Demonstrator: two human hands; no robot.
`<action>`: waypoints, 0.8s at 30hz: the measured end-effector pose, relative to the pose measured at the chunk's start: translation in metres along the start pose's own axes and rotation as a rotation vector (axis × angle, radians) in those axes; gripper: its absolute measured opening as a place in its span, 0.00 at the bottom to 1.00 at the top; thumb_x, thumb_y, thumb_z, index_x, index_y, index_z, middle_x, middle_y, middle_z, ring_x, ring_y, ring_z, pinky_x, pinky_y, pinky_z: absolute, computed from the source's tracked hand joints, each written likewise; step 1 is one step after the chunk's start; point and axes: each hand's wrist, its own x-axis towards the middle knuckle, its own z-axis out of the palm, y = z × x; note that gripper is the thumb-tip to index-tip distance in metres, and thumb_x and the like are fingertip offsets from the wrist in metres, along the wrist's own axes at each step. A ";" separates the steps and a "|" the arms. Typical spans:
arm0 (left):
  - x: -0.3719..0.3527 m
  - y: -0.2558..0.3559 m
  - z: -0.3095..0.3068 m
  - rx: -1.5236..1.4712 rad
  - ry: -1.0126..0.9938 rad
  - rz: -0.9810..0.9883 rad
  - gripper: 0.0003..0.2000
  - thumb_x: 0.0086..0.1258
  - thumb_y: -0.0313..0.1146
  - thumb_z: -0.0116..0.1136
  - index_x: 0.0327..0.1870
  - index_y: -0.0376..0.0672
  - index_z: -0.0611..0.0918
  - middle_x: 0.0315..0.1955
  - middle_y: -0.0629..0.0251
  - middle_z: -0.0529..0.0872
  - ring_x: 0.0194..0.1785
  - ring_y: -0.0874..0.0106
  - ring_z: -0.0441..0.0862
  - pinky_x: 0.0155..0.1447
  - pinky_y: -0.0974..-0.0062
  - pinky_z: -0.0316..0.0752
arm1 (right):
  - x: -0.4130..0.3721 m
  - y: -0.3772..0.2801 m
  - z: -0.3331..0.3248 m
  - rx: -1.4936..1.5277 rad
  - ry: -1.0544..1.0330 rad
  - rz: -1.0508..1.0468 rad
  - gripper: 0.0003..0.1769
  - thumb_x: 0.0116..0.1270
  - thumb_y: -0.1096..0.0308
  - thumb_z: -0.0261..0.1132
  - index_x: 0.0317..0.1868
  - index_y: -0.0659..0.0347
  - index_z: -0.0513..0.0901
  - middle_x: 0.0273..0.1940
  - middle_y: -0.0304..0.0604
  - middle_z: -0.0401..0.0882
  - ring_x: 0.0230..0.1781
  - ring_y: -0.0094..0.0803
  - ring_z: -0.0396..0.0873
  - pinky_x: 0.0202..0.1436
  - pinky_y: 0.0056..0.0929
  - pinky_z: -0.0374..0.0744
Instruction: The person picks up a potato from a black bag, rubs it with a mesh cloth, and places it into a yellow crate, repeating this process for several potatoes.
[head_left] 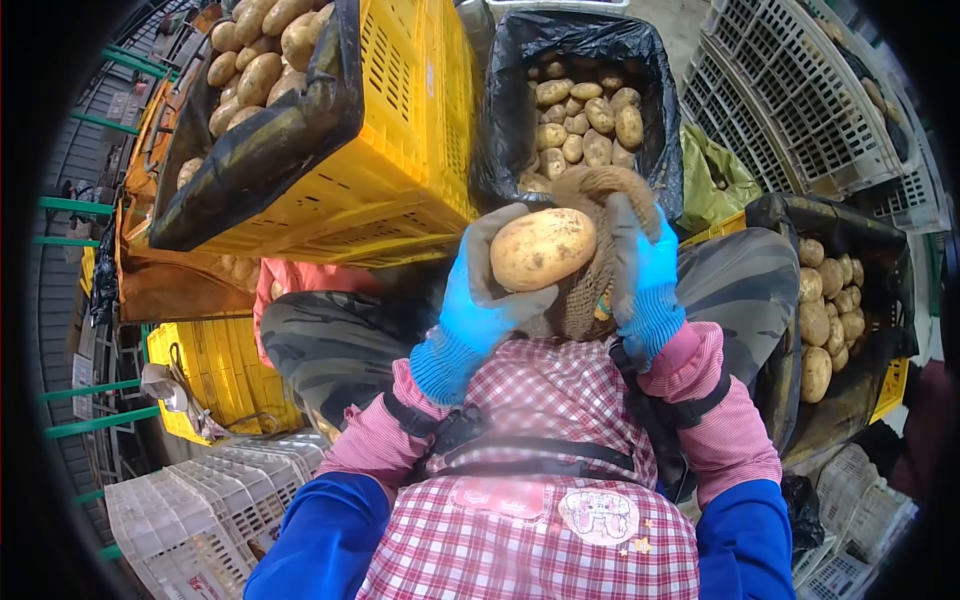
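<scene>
A large pale potato (543,249) with dirt specks rests in my left hand (481,283), whose gloved fingers and thumb curve around it. My right hand (642,275), in a blue and grey glove, grips a brown knitted cloth (592,240) that hangs beside the potato. The cloth's upper part is bunched over the near edge of a black-lined crate (494,130). Inside that crate lie several potatoes (598,115), straight ahead of both hands.
A yellow crate (400,110) heaped with potatoes stands tilted at the upper left. Another lined crate (880,300) of potatoes is at the right. White crates (790,100) lean at the upper right; more white crates (205,510) lie lower left, near a yellow crate (225,375).
</scene>
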 end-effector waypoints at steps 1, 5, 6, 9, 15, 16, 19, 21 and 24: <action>0.000 0.001 0.000 0.048 0.025 -0.005 0.41 0.53 0.23 0.76 0.70 0.34 0.66 0.63 0.56 0.75 0.67 0.68 0.75 0.71 0.66 0.73 | -0.003 -0.006 0.001 0.052 -0.019 0.005 0.21 0.77 0.60 0.64 0.62 0.64 0.78 0.52 0.40 0.84 0.49 0.27 0.82 0.55 0.28 0.81; 0.001 -0.002 -0.004 0.386 0.003 0.050 0.42 0.51 0.21 0.76 0.69 0.35 0.66 0.61 0.57 0.76 0.65 0.69 0.77 0.68 0.69 0.76 | -0.011 0.004 0.001 -0.476 -0.305 -0.314 0.18 0.78 0.62 0.63 0.56 0.70 0.80 0.46 0.38 0.83 0.46 0.23 0.81 0.51 0.26 0.82; 0.000 -0.006 -0.008 0.384 -0.019 0.031 0.42 0.51 0.22 0.77 0.70 0.35 0.66 0.62 0.57 0.76 0.65 0.69 0.77 0.68 0.69 0.75 | -0.009 0.007 0.006 -0.441 -0.292 -0.331 0.19 0.78 0.61 0.63 0.57 0.70 0.80 0.47 0.39 0.84 0.46 0.24 0.81 0.51 0.27 0.82; -0.005 -0.003 -0.013 0.448 -0.126 0.010 0.44 0.50 0.24 0.79 0.71 0.35 0.66 0.63 0.58 0.75 0.65 0.69 0.76 0.69 0.68 0.74 | 0.003 -0.001 0.005 -0.124 -0.232 0.060 0.22 0.76 0.58 0.66 0.58 0.69 0.79 0.49 0.41 0.85 0.47 0.27 0.82 0.54 0.28 0.82; 0.010 0.003 -0.014 0.379 -0.146 0.267 0.43 0.51 0.20 0.69 0.74 0.37 0.64 0.66 0.56 0.73 0.72 0.66 0.70 0.74 0.66 0.68 | 0.011 0.026 -0.024 0.104 -0.225 0.269 0.31 0.75 0.51 0.66 0.66 0.68 0.75 0.57 0.45 0.82 0.53 0.29 0.82 0.59 0.30 0.82; 0.010 0.004 -0.013 0.281 -0.119 0.208 0.44 0.51 0.19 0.67 0.75 0.37 0.63 0.67 0.55 0.73 0.73 0.66 0.69 0.75 0.66 0.67 | 0.002 0.004 -0.011 0.043 -0.302 0.245 0.32 0.74 0.52 0.67 0.67 0.68 0.74 0.57 0.45 0.81 0.54 0.29 0.82 0.59 0.30 0.81; 0.007 0.004 -0.011 0.373 -0.062 0.153 0.46 0.53 0.17 0.65 0.78 0.39 0.59 0.67 0.54 0.72 0.74 0.64 0.68 0.75 0.65 0.67 | -0.006 -0.004 0.002 0.043 -0.285 0.118 0.33 0.71 0.55 0.71 0.67 0.67 0.73 0.57 0.43 0.81 0.53 0.29 0.82 0.59 0.30 0.81; -0.002 0.007 0.003 -0.002 -0.054 -0.046 0.45 0.57 0.17 0.68 0.78 0.41 0.58 0.66 0.54 0.73 0.71 0.63 0.71 0.73 0.65 0.70 | -0.007 0.003 0.001 0.044 -0.195 0.068 0.32 0.70 0.57 0.72 0.67 0.67 0.73 0.57 0.42 0.82 0.53 0.28 0.81 0.59 0.29 0.81; -0.003 0.017 0.004 -0.140 -0.023 -0.244 0.44 0.59 0.20 0.73 0.77 0.42 0.60 0.65 0.56 0.75 0.68 0.65 0.75 0.69 0.66 0.74 | -0.008 -0.001 0.003 -0.004 -0.117 0.055 0.33 0.69 0.59 0.74 0.67 0.68 0.73 0.56 0.43 0.82 0.53 0.27 0.81 0.59 0.29 0.81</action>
